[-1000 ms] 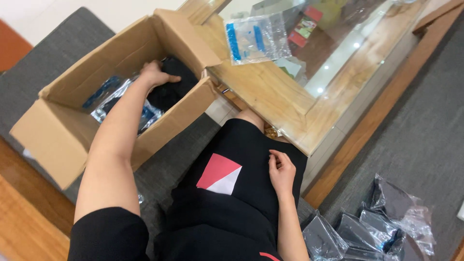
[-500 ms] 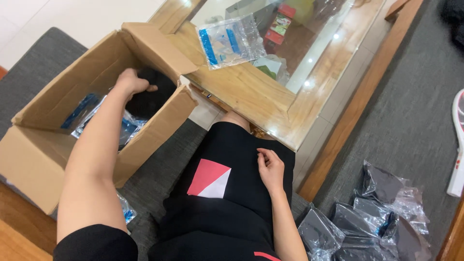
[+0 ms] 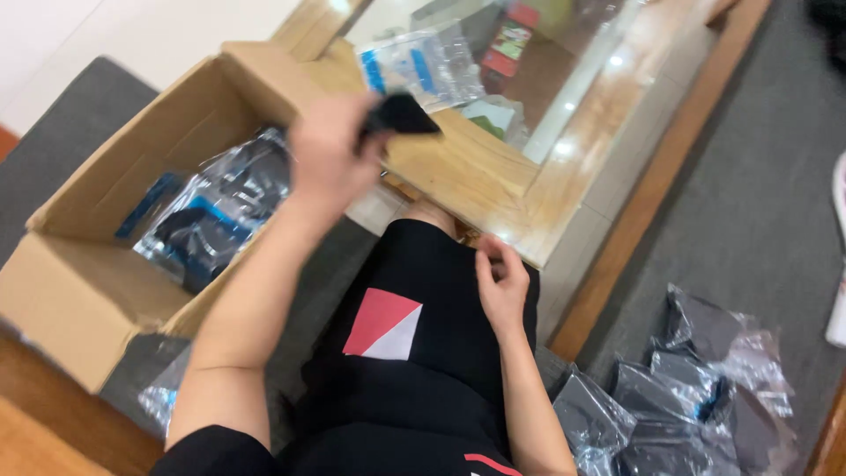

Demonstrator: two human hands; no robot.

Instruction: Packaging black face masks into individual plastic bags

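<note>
Nearest, the right hand [image 3: 500,284] rests on the thigh of the black shorts [image 3: 441,353], fingers loosely curled, its grip holding nothing. Just beside it to the right, a heap of clear plastic bags [image 3: 679,397] with dark contents lies on the grey floor mat [image 3: 758,211]. Farther up, the left hand [image 3: 330,150] is raised above the edge of the open cardboard box [image 3: 97,291], its grip pinching a small black item [image 3: 401,115], blurred. Inside the box lie more clear packets [image 3: 216,211] with blue strips. Beyond stands the wooden glass-topped table [image 3: 467,167], carrying a clear bag [image 3: 419,66] with 2 blue strips.
</note>
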